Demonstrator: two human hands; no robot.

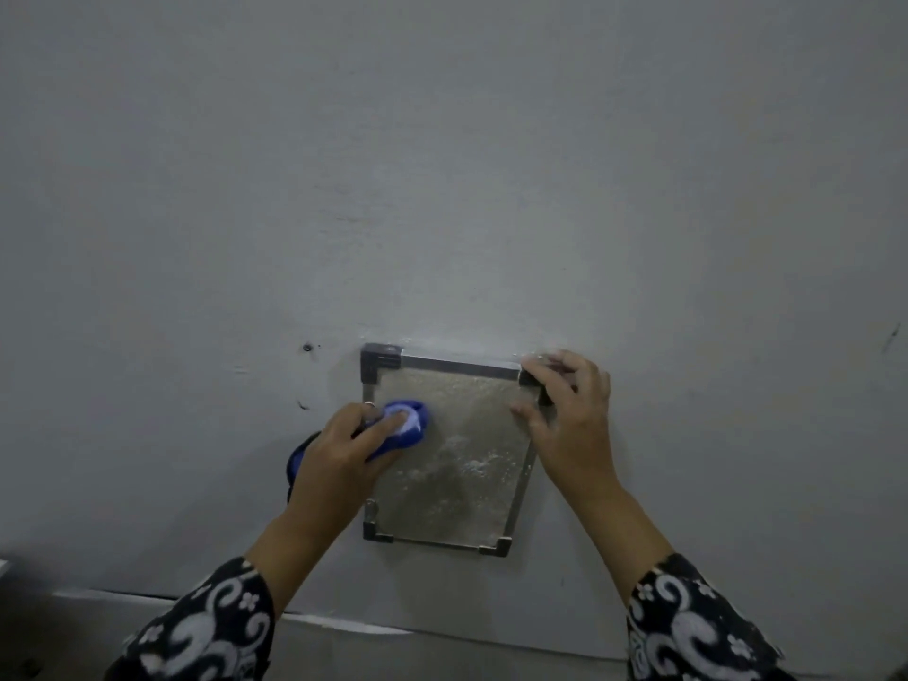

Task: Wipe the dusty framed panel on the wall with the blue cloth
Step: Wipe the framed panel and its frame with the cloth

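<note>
- The left hand (339,452) gripped the blue cloth (405,425) against the dusty framed panel (452,459).
- The right hand (570,410), fingers loosely spread, steadied its upper right corner.
- The wall (442,164) was plain grey.

Grey wall (442,164) w/ dusty framed panel (457,464) mounted flat.
</note>
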